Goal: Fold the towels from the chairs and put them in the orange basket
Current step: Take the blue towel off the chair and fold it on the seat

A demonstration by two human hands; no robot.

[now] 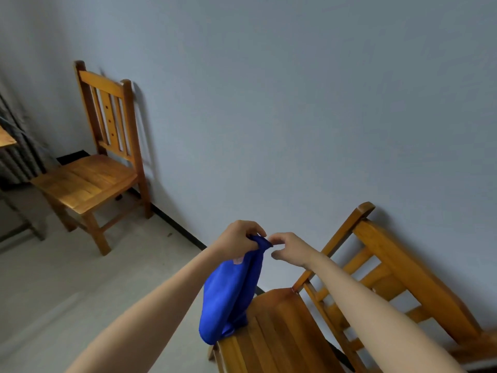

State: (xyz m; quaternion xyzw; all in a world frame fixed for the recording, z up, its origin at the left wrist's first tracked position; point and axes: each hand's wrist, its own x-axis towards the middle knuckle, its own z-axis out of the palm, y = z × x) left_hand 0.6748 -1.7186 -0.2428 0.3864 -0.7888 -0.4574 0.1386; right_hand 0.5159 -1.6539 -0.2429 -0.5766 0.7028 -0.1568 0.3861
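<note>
Head view, read left to right, with positions given from the near chair [282, 332]. Farthest left of it, at the frame edge, a wooden table corner [6, 138] projects in front of a grey ribbed surface [18, 160]. Next, well apart from the near chair, the far chair [88, 179] stands with its back against the pale wall [295, 103]. Between the two chairs lies an open stretch of light floor [80, 270], bounded at the wall by a black skirting strip [176, 226]. Above the near chair's front left corner, the left hand [239, 236] has its fingers curled round the bunched top of the blue towel [231, 289]. The towel hangs in a long fold, its lower end resting on that corner of the seat and drooping past the seat edge. Just right of the towel's top, the right hand [290, 251] holds curled fingertips at the tip of the cloth; whether they pinch it cannot be told. The near chair's slatted back rises to the right, beside the wall.
</note>
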